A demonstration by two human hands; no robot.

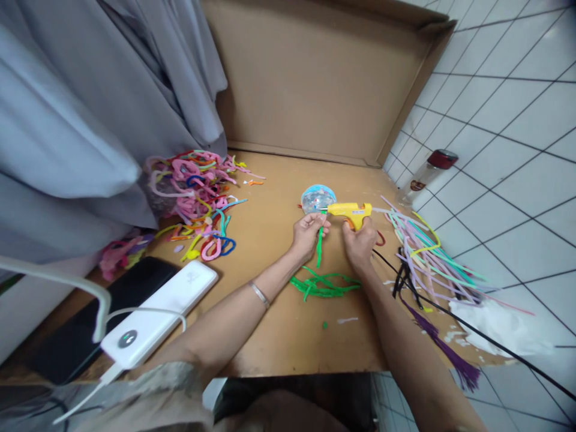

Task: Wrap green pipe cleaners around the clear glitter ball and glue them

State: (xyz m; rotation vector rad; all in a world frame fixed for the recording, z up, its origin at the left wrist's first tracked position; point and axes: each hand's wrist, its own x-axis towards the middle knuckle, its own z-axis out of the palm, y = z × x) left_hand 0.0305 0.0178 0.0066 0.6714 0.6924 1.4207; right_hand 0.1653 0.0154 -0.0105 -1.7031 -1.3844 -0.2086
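My right hand [360, 242] is wrapped round the handle of a yellow hot glue gun [348, 210], whose nozzle points left. In my left hand [310, 236] a green pipe cleaner [319, 249] is pinched, one end hanging down. The nozzle is right at the pinched upper end; whether it touches is too small to tell. Just behind stands a round clear container [317, 197] with a blue rim. Below my hands lies a loose pile of green pipe cleaners [327, 286].
Tangled colourful pipe cleaners [198, 192] heap up at left. A white power bank [162, 312] lies at front left by a dark phone-like slab [130, 288]. Pastel pipe cleaners [423, 246], a black cord [490, 345], and a red-capped bottle [427, 177] are at right. Cardboard [315, 78] stands behind.
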